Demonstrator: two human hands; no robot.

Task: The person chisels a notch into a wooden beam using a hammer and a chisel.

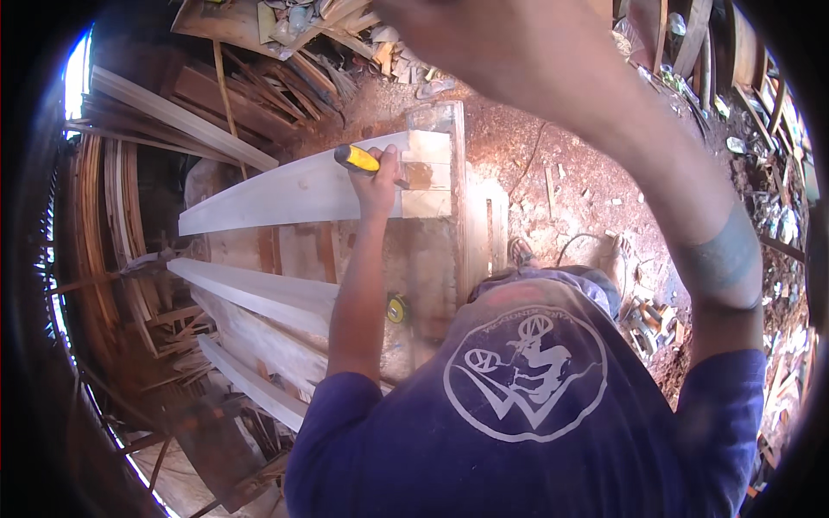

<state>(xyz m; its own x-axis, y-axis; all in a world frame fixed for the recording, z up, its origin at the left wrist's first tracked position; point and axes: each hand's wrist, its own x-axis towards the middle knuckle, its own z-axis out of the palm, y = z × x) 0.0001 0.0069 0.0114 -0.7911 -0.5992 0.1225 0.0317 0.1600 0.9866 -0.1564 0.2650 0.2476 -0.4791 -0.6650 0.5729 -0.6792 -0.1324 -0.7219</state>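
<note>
My left hand (377, 192) is closed around a chisel with a yellow and black handle (351, 158). Its blade (401, 183) meets the end of a pale wooden board (285, 192), beside a section with a brown, rough patch (420, 176). The board lies across a workbench (423, 259), its cut end near a wooden rail along the bench edge. High and close to the camera, my right hand (466, 34) is raised at the top of the picture. Its fingers are cut off by the frame, so whatever they hold is hidden.
More pale boards (255, 289) lie to the left on the bench, and a yellow-green tape measure (398, 309) sits near my left forearm. Timber planks (164, 112) lean at the far left. Wood scraps and shavings (648, 324) litter the reddish floor on the right, with a cable there.
</note>
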